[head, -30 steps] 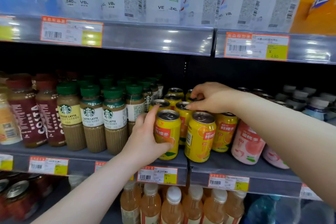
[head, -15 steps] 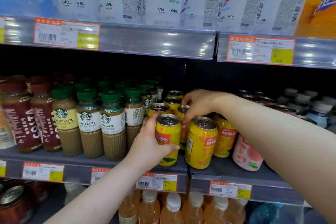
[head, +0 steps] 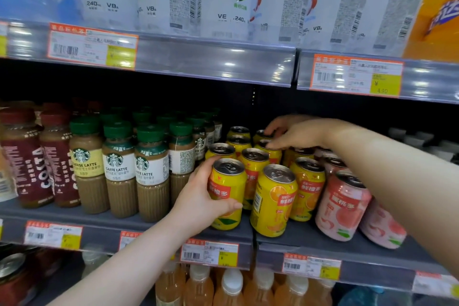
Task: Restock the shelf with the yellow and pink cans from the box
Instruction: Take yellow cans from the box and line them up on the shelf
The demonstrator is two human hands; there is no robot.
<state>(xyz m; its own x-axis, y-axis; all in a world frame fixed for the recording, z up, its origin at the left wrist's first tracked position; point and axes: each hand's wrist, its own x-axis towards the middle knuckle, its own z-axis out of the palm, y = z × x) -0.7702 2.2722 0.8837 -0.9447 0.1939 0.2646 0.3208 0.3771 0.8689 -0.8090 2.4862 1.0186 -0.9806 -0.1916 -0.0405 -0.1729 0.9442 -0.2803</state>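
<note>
Several yellow cans stand in rows on the middle shelf (head: 323,238). My left hand (head: 198,201) grips the front-left yellow can (head: 227,191) round its side; the can stands upright on the shelf. My right hand (head: 295,131) reaches in from the right, its fingers curled over the top of a rear yellow can (head: 263,134). Another yellow can (head: 273,201) stands in front between my hands. Two pink cans (head: 342,208) stand to the right of the yellow ones, partly behind my right forearm. The box is out of view.
Starbucks latte bottles (head: 119,171) and Costa bottles (head: 27,161) crowd the shelf left of the cans. White bottle caps (head: 422,139) show at the far right rear. The upper shelf edge (head: 211,59) hangs close above. Juice bottles (head: 231,288) stand on the shelf below.
My right hand has shifted a little further back over the rear yellow cans. My left hand keeps its grip on the front yellow can, which stays at the shelf front.
</note>
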